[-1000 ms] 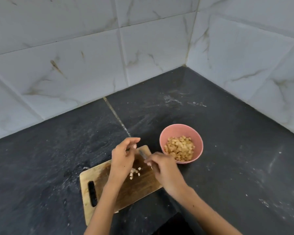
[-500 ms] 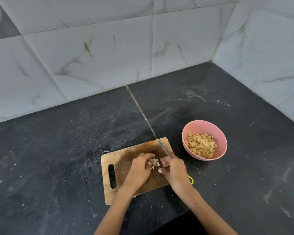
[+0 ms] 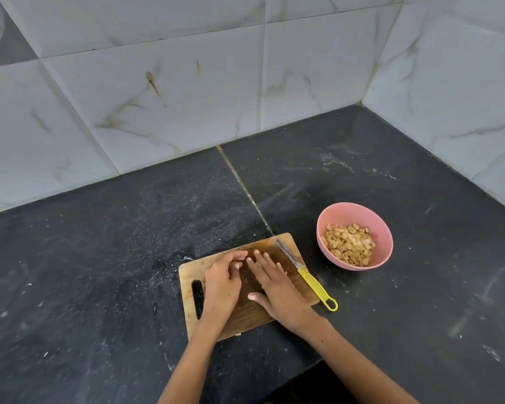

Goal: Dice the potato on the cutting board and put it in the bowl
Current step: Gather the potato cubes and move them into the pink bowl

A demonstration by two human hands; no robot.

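A wooden cutting board (image 3: 283, 246) lies on the dark counter. My left hand (image 3: 222, 287) rests on its left half, fingers curled inward toward the right hand. Beside it, touching at the fingertips, my right hand (image 3: 274, 284) lies flat on the board with straight fingers. The loose potato pieces are hidden under or between the hands. A knife with a yellow handle (image 3: 315, 284) lies free along the board's right edge, blade pointing away. To the right stands a pink bowl (image 3: 382, 228) holding diced potato (image 3: 347, 243).
The black stone counter (image 3: 99, 272) runs back to white marble-look wall tiles (image 3: 158, 97) that meet in a corner at the far right. A seam crosses the counter behind the board. The counter's front edge drops off just below my right forearm.
The right hand has let go of the knife, which now lies on the board's right edge. Both hands have closed together over the small pile of pieces, which no longer shows.
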